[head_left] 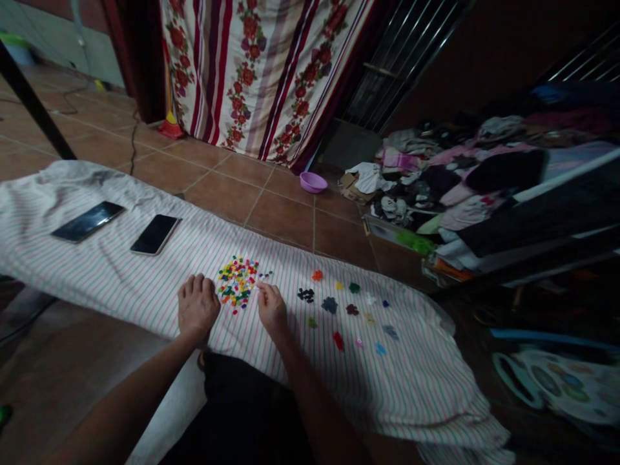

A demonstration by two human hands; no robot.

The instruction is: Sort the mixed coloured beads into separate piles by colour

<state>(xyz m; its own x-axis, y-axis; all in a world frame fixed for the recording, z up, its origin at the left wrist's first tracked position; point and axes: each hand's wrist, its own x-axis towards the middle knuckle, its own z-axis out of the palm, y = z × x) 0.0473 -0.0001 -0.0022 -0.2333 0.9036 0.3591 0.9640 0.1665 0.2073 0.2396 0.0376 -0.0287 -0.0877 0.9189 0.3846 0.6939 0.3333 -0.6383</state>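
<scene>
A mixed pile of small coloured pieces (237, 281) lies on the striped cloth (271, 258). My left hand (197, 303) rests on the cloth just left of the pile, fingers curled together, and what it holds, if anything, is hidden. At the pile's right edge my right hand (272, 309) pinches something small and pale at its fingertips, too small to name. Farther right, small one-colour groups are spread out, among them orange (316, 276), black (306, 296), dark grey (330, 305), dark green (354, 287), red (338, 340) and light blue (380, 349).
Two dark-screened devices, a larger one (88, 221) and a phone (155, 234), lie on the cloth at the left. Beyond it, a purple basin (313, 182) stands on the tiled floor before a floral curtain (261, 71). Heaped clothes (436, 174) fill the right side.
</scene>
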